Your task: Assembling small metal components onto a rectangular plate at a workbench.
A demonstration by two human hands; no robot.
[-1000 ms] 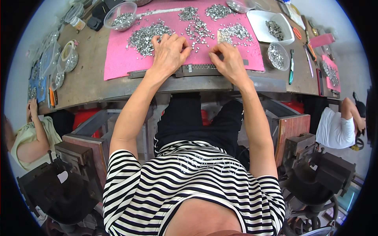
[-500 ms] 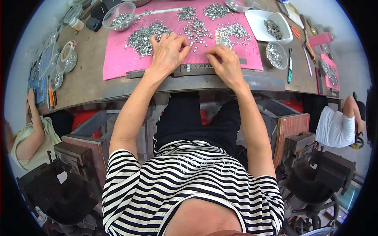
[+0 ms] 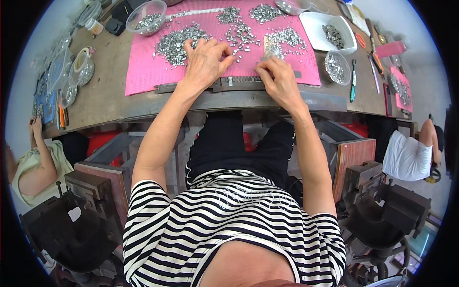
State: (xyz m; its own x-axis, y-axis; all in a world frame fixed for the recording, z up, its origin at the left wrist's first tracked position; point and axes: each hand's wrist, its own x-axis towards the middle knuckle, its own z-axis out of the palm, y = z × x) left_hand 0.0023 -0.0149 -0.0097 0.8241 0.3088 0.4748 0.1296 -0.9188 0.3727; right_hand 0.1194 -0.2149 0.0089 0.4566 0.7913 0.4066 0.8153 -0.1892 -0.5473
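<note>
My left hand is palm down at the right edge of a large pile of small silver metal pieces. Its fingers are bent, thumb and forefinger drawn close together; anything between them is too small to make out. My right hand is curled in a pinch at the front of the pink mat, and its fingertips hide whatever it holds. Between my wrists, a dark metal bar fixture runs along the bench edge, with a short row of silver pieces set in it. A ridged plate of pieces lies beyond my right hand.
Smaller heaps lie on the mat. A clear bowl stands left, a white tray and a clear tub right, beside a green toothbrush. People sit at both sides.
My right hand has shifted slightly right and toward me. The row of silver pieces in the bar shows longer beside it. My left hand stays nearly in place.
</note>
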